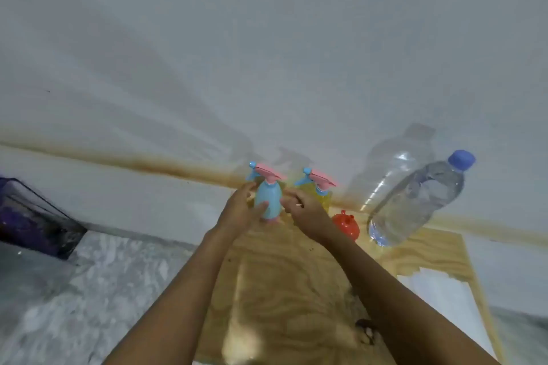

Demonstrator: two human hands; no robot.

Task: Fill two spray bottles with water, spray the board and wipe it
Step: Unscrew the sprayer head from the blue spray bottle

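Note:
A small light-blue spray bottle (269, 200) with a pink and blue trigger head stands at the far end of the wooden board (284, 281). My left hand (241, 210) wraps its left side, thumb across the front. My right hand (302, 210) touches its right side with curled fingers. A yellow spray bottle (321, 197) with the same kind of head stands just behind my right hand. A large clear water bottle (415, 201) with a blue cap stands on the board's right far corner. A red funnel-like piece (345, 224) sits between them.
A white wall rises right behind the board. A dark purple container (35, 216) sits on the grey speckled floor at the left. A white sheet or cloth (444, 302) lies on the board's right side. A foot (367, 332) shows below my right arm.

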